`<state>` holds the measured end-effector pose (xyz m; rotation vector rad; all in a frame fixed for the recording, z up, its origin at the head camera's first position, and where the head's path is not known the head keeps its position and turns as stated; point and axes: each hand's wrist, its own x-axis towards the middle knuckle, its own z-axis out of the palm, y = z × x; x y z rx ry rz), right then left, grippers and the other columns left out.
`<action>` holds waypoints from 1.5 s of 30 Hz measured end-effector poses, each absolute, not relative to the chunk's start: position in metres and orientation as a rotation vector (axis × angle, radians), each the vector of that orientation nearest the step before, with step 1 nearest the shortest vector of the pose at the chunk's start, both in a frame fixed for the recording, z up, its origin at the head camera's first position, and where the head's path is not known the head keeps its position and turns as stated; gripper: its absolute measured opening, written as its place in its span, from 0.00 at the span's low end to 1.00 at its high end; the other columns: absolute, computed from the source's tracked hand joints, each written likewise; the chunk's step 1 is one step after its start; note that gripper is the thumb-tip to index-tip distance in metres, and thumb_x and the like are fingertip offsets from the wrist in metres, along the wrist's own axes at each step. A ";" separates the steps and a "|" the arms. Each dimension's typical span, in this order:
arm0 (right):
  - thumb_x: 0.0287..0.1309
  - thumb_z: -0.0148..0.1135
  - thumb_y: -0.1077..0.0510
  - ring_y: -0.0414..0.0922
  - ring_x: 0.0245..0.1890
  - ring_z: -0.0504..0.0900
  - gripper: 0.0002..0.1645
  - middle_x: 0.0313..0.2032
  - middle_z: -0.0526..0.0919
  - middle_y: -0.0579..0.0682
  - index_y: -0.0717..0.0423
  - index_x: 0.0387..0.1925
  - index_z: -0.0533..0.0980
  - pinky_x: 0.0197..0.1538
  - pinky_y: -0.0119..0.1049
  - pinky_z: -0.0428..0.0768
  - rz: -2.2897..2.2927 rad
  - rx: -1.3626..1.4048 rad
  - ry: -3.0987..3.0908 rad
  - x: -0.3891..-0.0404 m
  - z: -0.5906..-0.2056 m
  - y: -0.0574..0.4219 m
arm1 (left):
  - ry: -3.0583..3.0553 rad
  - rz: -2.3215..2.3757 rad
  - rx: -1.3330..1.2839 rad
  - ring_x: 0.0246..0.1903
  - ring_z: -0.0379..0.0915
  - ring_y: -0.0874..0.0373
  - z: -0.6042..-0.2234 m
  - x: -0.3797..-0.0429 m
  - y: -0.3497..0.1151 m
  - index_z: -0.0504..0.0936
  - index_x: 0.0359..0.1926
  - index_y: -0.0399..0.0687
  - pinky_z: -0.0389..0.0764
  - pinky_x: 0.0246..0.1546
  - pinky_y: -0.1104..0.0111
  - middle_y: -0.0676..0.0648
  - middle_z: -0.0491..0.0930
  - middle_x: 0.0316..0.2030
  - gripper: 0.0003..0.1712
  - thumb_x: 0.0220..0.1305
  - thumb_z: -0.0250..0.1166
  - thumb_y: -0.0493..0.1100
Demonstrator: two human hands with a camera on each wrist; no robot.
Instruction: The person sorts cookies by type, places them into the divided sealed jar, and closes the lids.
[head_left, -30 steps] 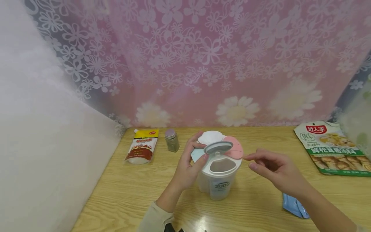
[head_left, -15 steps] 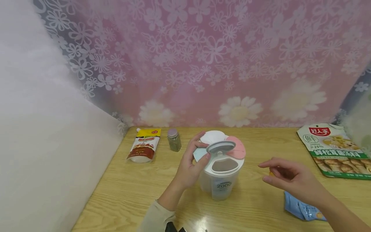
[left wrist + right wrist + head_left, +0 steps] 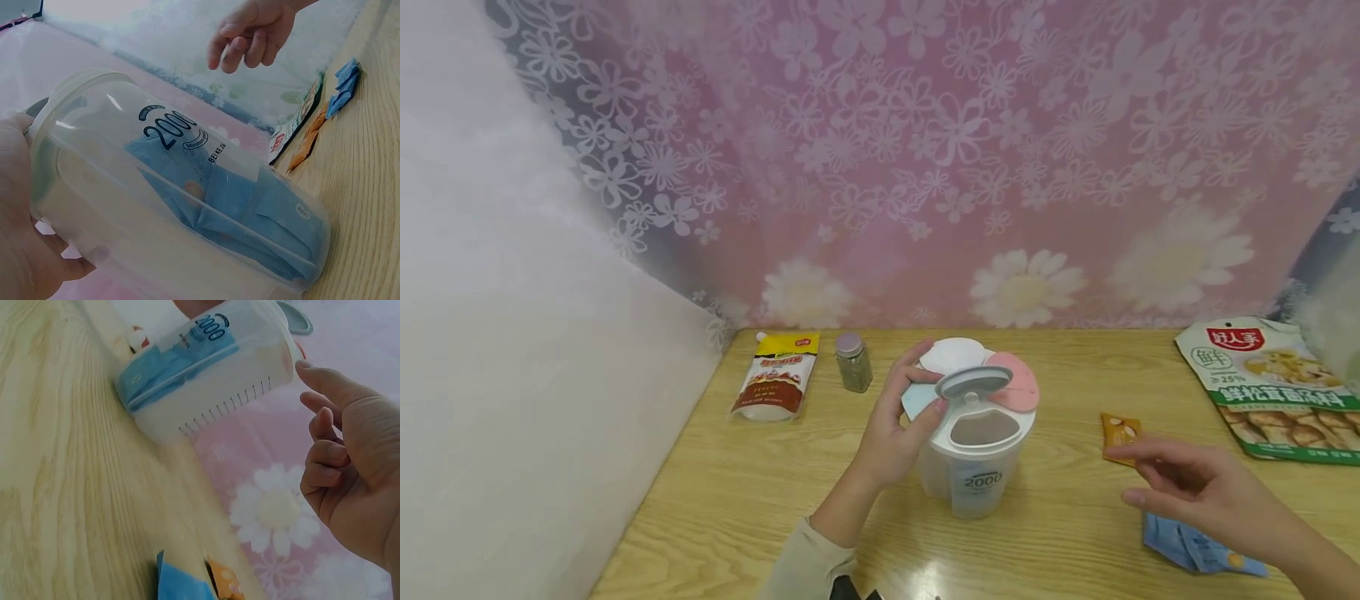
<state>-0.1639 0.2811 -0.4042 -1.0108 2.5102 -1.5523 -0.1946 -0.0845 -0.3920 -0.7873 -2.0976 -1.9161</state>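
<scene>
A clear plastic storage container (image 3: 977, 479) with a petal-coloured top stands on the table, its grey front flap (image 3: 973, 382) raised over an opening. My left hand (image 3: 889, 433) grips its top at the left, thumb near the flap. Through the wall, blue sachets (image 3: 231, 206) show inside in the left wrist view. To the right, my right hand (image 3: 1206, 500) hovers with nothing in it, its fingers loosely bent, as the right wrist view also shows. An orange sachet (image 3: 1120, 433) lies just beyond its fingertips; blue sachets (image 3: 1195, 546) lie below it, partly hidden by that hand.
At the back left are a spouted pouch (image 3: 778, 375) and a small jar (image 3: 853, 363) with a purplish cap. A large mushroom seasoning bag (image 3: 1273, 387) lies at the back right. A floral curtain (image 3: 925, 167) hangs behind the wooden table (image 3: 715, 508).
My right hand has moved away from the container, rightward and nearer to me, uncovering the orange sachet. The left hand keeps its grip on the container.
</scene>
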 end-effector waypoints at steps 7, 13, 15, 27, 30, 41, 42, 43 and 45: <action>0.56 0.61 0.78 0.43 0.20 0.67 0.29 0.32 0.79 0.43 0.62 0.59 0.75 0.19 0.34 0.68 -1.509 -1.027 2.416 -0.165 -0.421 0.301 | -2.099 -1.906 -0.771 0.75 0.52 0.50 -0.392 -0.194 -0.084 0.73 0.50 0.46 0.63 0.67 0.43 0.51 0.56 0.76 0.13 0.69 0.58 0.46; 0.52 0.64 0.78 0.37 0.28 0.77 0.33 0.48 0.84 0.38 0.63 0.61 0.74 0.24 0.33 0.74 -1.486 -1.058 2.406 -0.164 -0.436 0.318 | -2.098 -1.920 -0.780 0.75 0.51 0.51 -0.389 -0.194 -0.084 0.73 0.51 0.46 0.65 0.66 0.45 0.56 0.56 0.75 0.13 0.70 0.57 0.46; 0.52 0.64 0.79 0.35 0.34 0.81 0.34 0.54 0.82 0.35 0.64 0.62 0.73 0.28 0.32 0.78 -1.494 -1.054 2.380 -0.164 -0.441 0.324 | -2.102 -1.915 -0.782 0.75 0.51 0.50 -0.389 -0.194 -0.084 0.73 0.51 0.46 0.65 0.66 0.45 0.55 0.56 0.75 0.13 0.70 0.57 0.46; 0.56 0.67 0.69 0.46 0.15 0.58 0.33 0.27 0.73 0.47 0.58 0.64 0.72 0.18 0.35 0.63 -1.338 -0.845 2.399 -0.158 -0.462 0.351 | -2.093 -1.892 -0.788 0.75 0.52 0.50 -0.391 -0.194 -0.084 0.73 0.50 0.45 0.62 0.67 0.43 0.54 0.57 0.75 0.12 0.70 0.57 0.45; 0.58 0.68 0.65 0.45 0.15 0.56 0.32 0.23 0.68 0.47 0.55 0.64 0.73 0.18 0.35 0.61 -1.245 -0.807 2.434 -0.158 -0.467 0.356 | -2.097 -1.889 -0.786 0.75 0.52 0.50 -0.390 -0.194 -0.084 0.73 0.50 0.45 0.63 0.67 0.43 0.52 0.56 0.75 0.13 0.70 0.57 0.45; 0.58 0.70 0.52 0.35 0.18 0.59 0.34 0.24 0.66 0.39 0.63 0.62 0.73 0.21 0.33 0.59 -0.951 -0.616 2.583 -0.157 -0.478 0.365 | -2.098 -1.911 -0.763 0.75 0.53 0.51 -0.389 -0.192 -0.084 0.73 0.50 0.45 0.65 0.67 0.47 0.54 0.56 0.75 0.12 0.69 0.58 0.43; 0.58 0.70 0.51 0.35 0.19 0.60 0.35 0.24 0.66 0.38 0.64 0.62 0.72 0.21 0.33 0.59 -0.931 -0.597 2.585 -0.157 -0.478 0.366 | -2.096 -1.909 -0.763 0.75 0.53 0.51 -0.389 -0.192 -0.083 0.73 0.50 0.45 0.65 0.67 0.47 0.53 0.56 0.75 0.12 0.69 0.58 0.43; 0.57 0.71 0.50 0.35 0.19 0.60 0.36 0.25 0.65 0.38 0.65 0.62 0.73 0.21 0.33 0.59 -0.916 -0.601 2.601 -0.156 -0.478 0.367 | -2.093 -1.909 -0.766 0.75 0.54 0.50 -0.389 -0.193 -0.083 0.73 0.50 0.44 0.65 0.67 0.47 0.53 0.56 0.75 0.12 0.69 0.58 0.43; 0.54 0.73 0.49 0.34 0.20 0.60 0.37 0.25 0.65 0.37 0.63 0.61 0.74 0.22 0.32 0.59 -0.881 -0.624 2.645 -0.156 -0.476 0.370 | -2.085 -1.904 -0.771 0.75 0.54 0.50 -0.389 -0.193 -0.083 0.73 0.50 0.44 0.65 0.67 0.47 0.52 0.57 0.75 0.13 0.69 0.58 0.44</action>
